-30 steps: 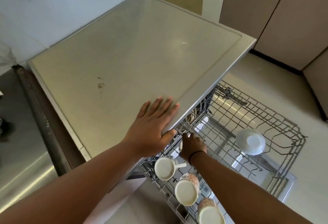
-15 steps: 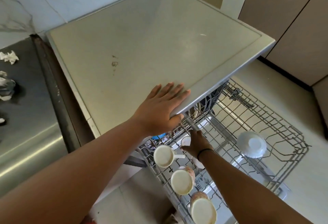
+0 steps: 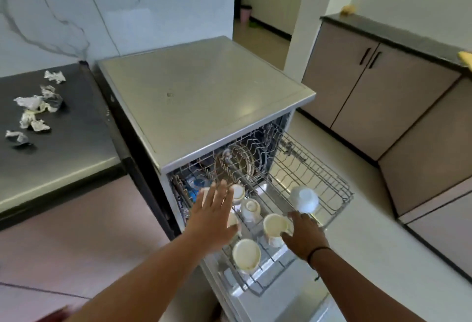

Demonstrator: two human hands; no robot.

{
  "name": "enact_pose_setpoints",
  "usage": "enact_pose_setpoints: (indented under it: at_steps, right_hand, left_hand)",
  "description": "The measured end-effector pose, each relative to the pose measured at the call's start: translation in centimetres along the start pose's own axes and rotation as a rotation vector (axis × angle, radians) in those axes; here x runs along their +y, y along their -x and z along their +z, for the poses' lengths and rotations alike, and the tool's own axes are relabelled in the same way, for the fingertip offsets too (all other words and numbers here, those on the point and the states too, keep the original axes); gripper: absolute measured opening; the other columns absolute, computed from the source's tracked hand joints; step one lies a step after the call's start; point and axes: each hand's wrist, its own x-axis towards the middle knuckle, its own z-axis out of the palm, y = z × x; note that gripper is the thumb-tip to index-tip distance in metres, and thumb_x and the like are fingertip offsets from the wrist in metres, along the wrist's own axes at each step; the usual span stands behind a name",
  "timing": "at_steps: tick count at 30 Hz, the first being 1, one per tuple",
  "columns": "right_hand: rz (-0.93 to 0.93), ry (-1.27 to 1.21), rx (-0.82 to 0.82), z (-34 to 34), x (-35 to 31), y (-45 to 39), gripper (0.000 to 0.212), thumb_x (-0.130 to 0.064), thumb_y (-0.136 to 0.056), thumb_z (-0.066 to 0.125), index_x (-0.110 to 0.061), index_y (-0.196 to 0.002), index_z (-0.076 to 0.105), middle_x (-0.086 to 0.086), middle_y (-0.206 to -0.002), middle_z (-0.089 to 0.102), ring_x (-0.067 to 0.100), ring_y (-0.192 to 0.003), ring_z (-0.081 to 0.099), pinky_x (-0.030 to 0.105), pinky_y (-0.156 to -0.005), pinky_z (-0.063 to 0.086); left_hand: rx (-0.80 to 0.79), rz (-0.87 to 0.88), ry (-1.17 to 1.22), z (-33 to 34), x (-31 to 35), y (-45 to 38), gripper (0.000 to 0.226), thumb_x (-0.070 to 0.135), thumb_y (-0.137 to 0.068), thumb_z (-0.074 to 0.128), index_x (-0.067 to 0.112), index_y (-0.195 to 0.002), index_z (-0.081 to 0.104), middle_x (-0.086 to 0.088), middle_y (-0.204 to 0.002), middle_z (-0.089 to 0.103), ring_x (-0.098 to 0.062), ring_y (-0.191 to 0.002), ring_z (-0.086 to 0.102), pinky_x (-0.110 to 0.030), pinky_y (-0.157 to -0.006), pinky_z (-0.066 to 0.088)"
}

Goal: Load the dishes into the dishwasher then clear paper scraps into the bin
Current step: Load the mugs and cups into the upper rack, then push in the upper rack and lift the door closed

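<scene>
With both hands spread and grasping nothing, the right hand (image 3: 302,236) sits nearer the rack (image 3: 329,189)'s front edge than the left hand (image 3: 214,217).

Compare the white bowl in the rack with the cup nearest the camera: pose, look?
The white bowl lies upside down, base showing; the nearest cup lies tilted, its cream inside facing the camera. The bowl stands alone on the rack's right side; the cup sits among other cups on the left. The bowl looks plain white, the cup cream. Both rest in the pulled-out rack.
</scene>
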Motion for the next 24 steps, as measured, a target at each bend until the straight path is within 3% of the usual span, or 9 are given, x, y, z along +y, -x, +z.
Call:
enact_pose_setpoints:
  at_steps: [8,11,14,16,18,20,23,24]
  right_hand:
    - [0.083,0.069,-0.126,-1.0,6.6,8.6,0.067,-0.054,-0.083,0.057,-0.027,-0.14,0.033,0.003,-0.137,0.043,0.024,-0.127,0.042,0.037,-0.102,0.039]
    - [0.124,0.044,-0.161,-2.2,8.9,9.0,0.071,-0.054,-0.081,0.06,-0.023,-0.139,0.034,0.007,-0.134,0.045,0.027,-0.125,0.045,0.039,-0.102,0.042]
    - [0.116,-0.027,-0.215,-2.4,11.0,8.7,0.073,-0.052,-0.081,0.063,-0.021,-0.14,0.033,0.01,-0.135,0.043,0.028,-0.123,0.048,0.037,-0.103,0.042]
    - [0.084,-0.08,-0.246,-2.8,12.5,7.7,0.073,-0.051,-0.082,0.064,-0.02,-0.14,0.033,0.01,-0.135,0.043,0.026,-0.123,0.048,0.034,-0.102,0.041]
    - [0.062,-0.166,-0.276,-3.0,14.3,5.9,0.071,-0.05,-0.084,0.065,-0.017,-0.138,0.035,0.01,-0.133,0.045,0.023,-0.12,0.049,0.03,-0.098,0.041]
    - [0.073,-0.307,-0.305,-3.1,15.8,3.8,0.07,-0.053,-0.083,0.065,-0.014,-0.135,0.038,0.01,-0.13,0.049,0.02,-0.113,0.05,0.029,-0.095,0.042]
    - [0.246,-0.617,-0.421,-3.2,19.0,-1.2,0.094,-0.077,-0.065,0.059,-0.014,-0.133,0.043,0.009,-0.119,0.054,0.024,-0.102,0.055,0.036,-0.088,0.048]
    - [0.318,-0.736,-0.483,-3.3,20.1,-2.9,0.094,-0.08,-0.067,0.057,-0.015,-0.134,0.043,0.012,-0.122,0.054,0.028,-0.104,0.056,0.038,-0.085,0.049]
  left_hand:
    - [-0.176,-0.224,0.296,6.9,4.4,8.7,0.084,0.066,-0.09,0.034,0.022,-0.154,0.0,-0.011,-0.161,-0.009,-0.031,-0.148,-0.005,-0.046,-0.119,0.002]
    - [-0.245,-0.36,0.653,8.6,5.7,9.5,0.094,0.081,-0.078,0.037,0.02,-0.149,0.024,-0.008,-0.158,0.022,-0.029,-0.143,0.023,-0.046,-0.116,0.023]
    - [-0.184,-0.547,1.172,8.8,7.7,9.5,0.065,0.057,-0.088,0.055,0.018,-0.138,0.041,0.007,-0.134,0.046,-0.023,-0.128,0.045,-0.037,-0.11,0.033]
    - [-0.201,-0.733,1.454,9.0,8.8,8.2,0.069,0.057,-0.087,0.055,0.01,-0.137,0.044,0.0,-0.118,0.056,-0.024,-0.113,0.05,-0.04,-0.103,0.035]
    - [-0.17,-0.935,1.687,9.3,10.0,7.0,0.066,0.058,-0.092,0.046,0.015,-0.142,0.038,-0.011,-0.133,0.049,-0.032,-0.124,0.043,-0.043,-0.103,0.033]
    - [-0.112,-1.105,1.833,10.1,11.0,5.7,0.073,0.068,-0.09,0.038,0.024,-0.147,0.029,-0.012,-0.152,0.03,-0.035,-0.138,0.03,-0.046,-0.108,0.029]
    - [0.143,-1.361,2.022,12.0,14.2,2.9,0.08,0.074,-0.087,0.031,0.022,-0.147,0.03,-0.01,-0.153,0.03,-0.033,-0.139,0.03,-0.046,-0.108,0.027]
    - [0.249,-1.44,2.083,12.6,15.4,2.2,0.08,0.073,-0.088,0.029,0.019,-0.147,0.032,-0.011,-0.153,0.03,-0.031,-0.139,0.03,-0.044,-0.11,0.026]
